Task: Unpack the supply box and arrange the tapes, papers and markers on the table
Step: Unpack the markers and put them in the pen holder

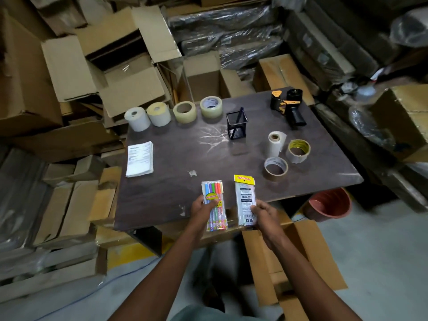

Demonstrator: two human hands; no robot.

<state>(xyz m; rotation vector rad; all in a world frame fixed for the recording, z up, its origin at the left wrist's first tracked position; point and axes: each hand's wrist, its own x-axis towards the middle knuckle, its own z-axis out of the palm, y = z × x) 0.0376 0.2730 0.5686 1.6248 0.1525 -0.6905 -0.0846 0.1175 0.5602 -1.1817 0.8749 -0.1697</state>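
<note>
My left hand (201,206) grips a clear pack of coloured markers (214,206) at the front edge of the dark table (176,158). Beside it my right hand (262,213) grips a white pack with a yellow header (244,200), its printed back facing up. Along the table's far edge stand two white paper rolls (137,118) (158,114) and two clear tape rolls (184,111) (211,107). A stack of printed papers (139,161) lies at the left. At the right sit a small paper roll (275,143), a yellow-cored tape roll (298,151) and a brown tape roll (275,168).
A black mesh pen holder (236,126) with one pen stands mid-table. A black and orange tape dispenser (288,106) lies at the far right corner. An open cardboard box (291,256) sits on the floor below my right arm, next to a red bucket (328,205). Stacked cartons surround the table.
</note>
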